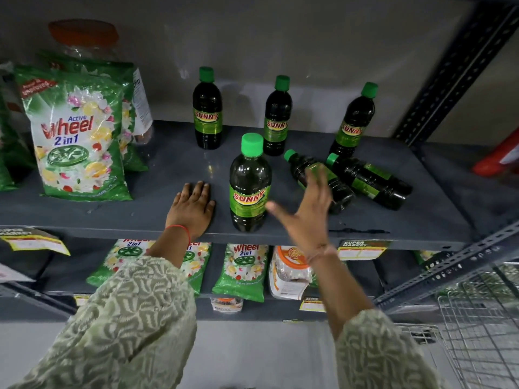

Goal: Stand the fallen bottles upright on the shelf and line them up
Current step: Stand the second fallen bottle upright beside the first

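- Here, my left hand lies flat, palm down, on the front edge of the grey shelf, holding nothing.
- My right hand hovers with fingers spread wide, empty, over the nearer fallen bottle.
- Just left of it stands the front bottle, upright, green-capped, full of dark liquid.
- The second fallen bottle lies beside the first, caps pointing back-left.
- Three upright bottles stand spaced apart along the back, all dark-filled.
- A detergent pouch stands far left; a wire basket sits lower right.
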The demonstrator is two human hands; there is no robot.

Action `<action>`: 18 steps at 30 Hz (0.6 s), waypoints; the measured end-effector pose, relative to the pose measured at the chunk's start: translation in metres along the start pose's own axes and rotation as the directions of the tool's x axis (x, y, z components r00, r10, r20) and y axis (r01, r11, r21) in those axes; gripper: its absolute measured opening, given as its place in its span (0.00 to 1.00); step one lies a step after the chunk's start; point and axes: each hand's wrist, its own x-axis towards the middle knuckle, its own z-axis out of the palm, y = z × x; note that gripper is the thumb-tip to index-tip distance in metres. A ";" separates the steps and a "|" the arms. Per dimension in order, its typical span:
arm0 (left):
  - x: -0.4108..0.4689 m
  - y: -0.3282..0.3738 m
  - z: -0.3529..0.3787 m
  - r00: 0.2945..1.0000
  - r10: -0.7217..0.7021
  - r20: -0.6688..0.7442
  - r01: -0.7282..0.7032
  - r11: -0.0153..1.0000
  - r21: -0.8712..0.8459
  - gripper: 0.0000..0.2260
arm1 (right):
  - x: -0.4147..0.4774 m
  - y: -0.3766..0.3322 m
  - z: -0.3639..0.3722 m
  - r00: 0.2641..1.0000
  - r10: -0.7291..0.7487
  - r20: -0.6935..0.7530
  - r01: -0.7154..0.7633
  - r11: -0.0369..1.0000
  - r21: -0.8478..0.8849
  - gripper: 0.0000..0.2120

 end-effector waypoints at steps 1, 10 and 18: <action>0.000 0.001 0.000 1.000 -0.010 -0.004 0.010 1.000 -0.008 0.24 | 0.017 0.005 -0.015 0.998 -0.032 -0.053 0.022 0.985 -0.173 0.46; 0.002 0.007 0.003 0.997 -0.063 -0.035 0.063 0.998 -0.004 0.24 | 0.099 0.040 -0.030 0.843 0.500 0.196 -0.372 0.807 -0.459 0.43; 0.003 0.005 0.005 0.996 -0.066 -0.060 0.067 0.997 0.025 0.24 | 0.075 0.028 0.013 0.935 0.125 -0.331 -0.139 0.990 -0.021 0.45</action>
